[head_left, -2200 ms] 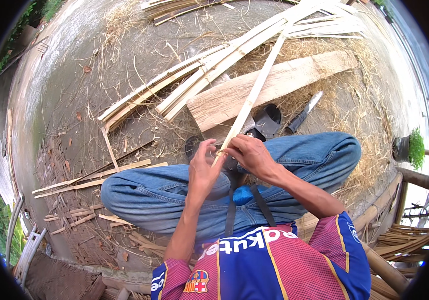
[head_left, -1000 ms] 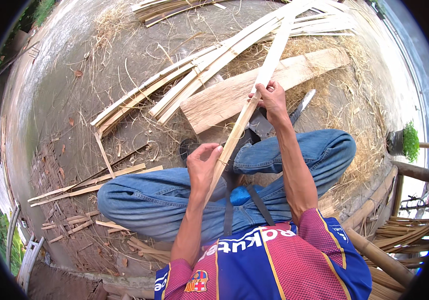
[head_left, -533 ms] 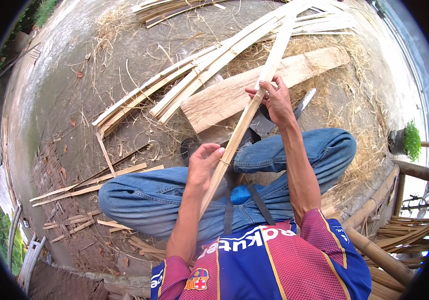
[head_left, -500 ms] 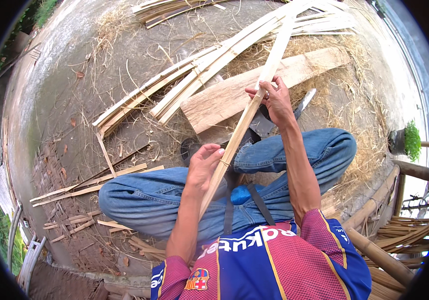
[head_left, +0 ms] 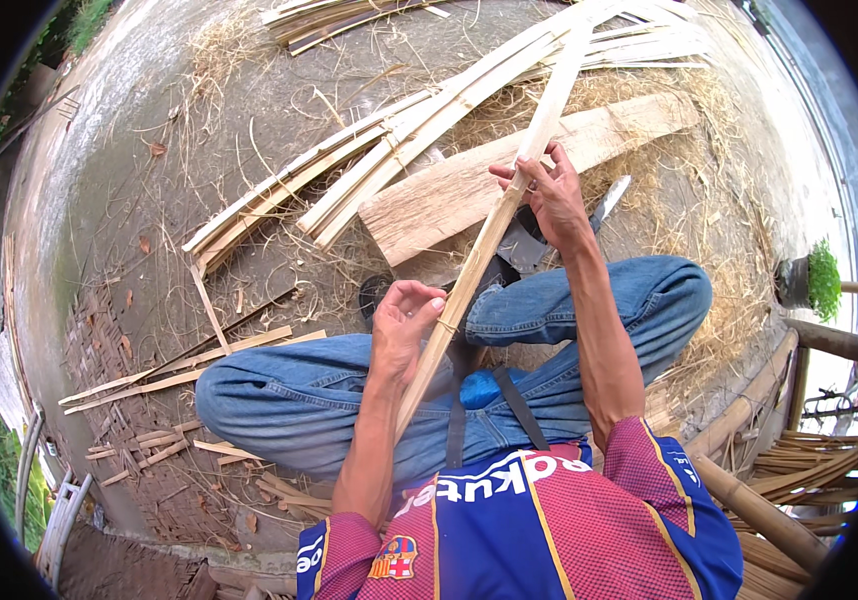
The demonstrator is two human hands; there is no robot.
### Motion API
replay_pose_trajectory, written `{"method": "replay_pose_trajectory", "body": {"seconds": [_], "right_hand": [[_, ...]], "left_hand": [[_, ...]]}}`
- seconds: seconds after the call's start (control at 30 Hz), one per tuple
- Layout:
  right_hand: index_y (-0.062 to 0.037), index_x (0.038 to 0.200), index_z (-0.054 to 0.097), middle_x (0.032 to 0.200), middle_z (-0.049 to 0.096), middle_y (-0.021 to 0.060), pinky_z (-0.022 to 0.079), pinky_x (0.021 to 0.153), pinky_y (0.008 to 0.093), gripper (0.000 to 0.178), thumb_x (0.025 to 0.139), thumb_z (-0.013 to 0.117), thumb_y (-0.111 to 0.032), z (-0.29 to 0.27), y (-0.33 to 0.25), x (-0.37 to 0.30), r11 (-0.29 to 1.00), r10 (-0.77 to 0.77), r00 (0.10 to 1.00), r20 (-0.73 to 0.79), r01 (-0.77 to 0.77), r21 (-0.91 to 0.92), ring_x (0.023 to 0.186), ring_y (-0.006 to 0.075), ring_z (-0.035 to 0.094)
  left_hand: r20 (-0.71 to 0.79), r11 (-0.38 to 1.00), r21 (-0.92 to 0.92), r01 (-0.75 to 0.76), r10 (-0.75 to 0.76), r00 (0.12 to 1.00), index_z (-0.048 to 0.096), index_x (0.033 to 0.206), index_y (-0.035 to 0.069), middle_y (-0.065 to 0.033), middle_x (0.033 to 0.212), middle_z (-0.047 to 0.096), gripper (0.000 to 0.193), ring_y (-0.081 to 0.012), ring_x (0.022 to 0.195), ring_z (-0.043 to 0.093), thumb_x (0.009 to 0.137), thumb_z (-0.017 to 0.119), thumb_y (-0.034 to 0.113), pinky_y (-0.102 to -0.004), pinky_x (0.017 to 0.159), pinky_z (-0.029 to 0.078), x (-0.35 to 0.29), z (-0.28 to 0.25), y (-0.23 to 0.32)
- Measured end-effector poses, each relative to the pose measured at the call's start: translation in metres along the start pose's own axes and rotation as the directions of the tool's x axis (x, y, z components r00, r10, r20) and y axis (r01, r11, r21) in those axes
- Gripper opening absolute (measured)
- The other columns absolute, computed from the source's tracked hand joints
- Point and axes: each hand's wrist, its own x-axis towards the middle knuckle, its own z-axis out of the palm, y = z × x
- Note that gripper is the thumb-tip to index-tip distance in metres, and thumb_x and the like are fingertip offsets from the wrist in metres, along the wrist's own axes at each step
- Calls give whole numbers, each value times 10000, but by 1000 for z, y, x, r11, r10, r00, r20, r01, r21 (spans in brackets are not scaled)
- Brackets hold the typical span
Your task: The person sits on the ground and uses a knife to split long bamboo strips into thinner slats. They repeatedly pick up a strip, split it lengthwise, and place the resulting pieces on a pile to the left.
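Note:
A long, narrow bundle of pale split-bamboo strips [head_left: 477, 252] slants from my lap up to the far right, with a thin tie around it near my left hand. My right hand [head_left: 553, 205] is closed around the bundle farther up, its fingers crossing to the left side. Beside the tie, my left hand [head_left: 402, 325] is curled at the bundle's left edge, thumb and forefinger pressed close together. Whether a thin tie end is pinched there is too small to tell. Between my knees and the wooden plank [head_left: 449, 203], a knife-like blade [head_left: 611, 202] shows near my right wrist.
Bundled bamboo strips [head_left: 309, 178] lie beyond the plank, and another stack [head_left: 334, 22] lies at the far edge. Shavings [head_left: 714, 205] litter the ground on the right. Loose strips [head_left: 184, 375] sit by my left knee. Bamboo poles [head_left: 764, 515] and a potted plant [head_left: 821, 280] stand at right.

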Motion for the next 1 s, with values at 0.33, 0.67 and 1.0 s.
{"method": "replay_pose_trajectory", "body": {"seconds": [0.33, 0.67, 1.0], "right_hand": [[-31, 1277, 421, 1070, 601, 138, 578, 888, 459, 428, 966, 674, -177, 6, -20, -8, 998, -46, 998, 47, 44, 54, 1177, 319, 651], [-52, 1234, 542, 1061, 668, 70, 485, 1004, 393, 336, 1003, 596, -289, -6, -7, -4, 1000, 17, 1000, 9, -17, 16, 1139, 200, 656], [48, 1206, 582, 1115, 651, 149, 509, 929, 350, 393, 959, 663, -245, 0, 45, -55, 897, -35, 917, -398, -146, -416, 1032, 174, 633]], "left_hand": [[75, 948, 276, -159, 144, 987, 532, 1115, 42, -69, 968, 658, 310, -124, 916, 641, 890, 746, 36, -278, 863, 535, -6, 19, 14], [218, 594, 717, -366, 308, 926, 476, 1178, 52, -44, 903, 589, 492, -135, 826, 605, 804, 794, 88, -306, 810, 519, -4, 29, 8], [174, 567, 753, -333, 316, 933, 462, 1155, 36, -61, 877, 603, 473, -146, 798, 611, 806, 777, 86, -308, 757, 522, 0, 30, 3]]}}
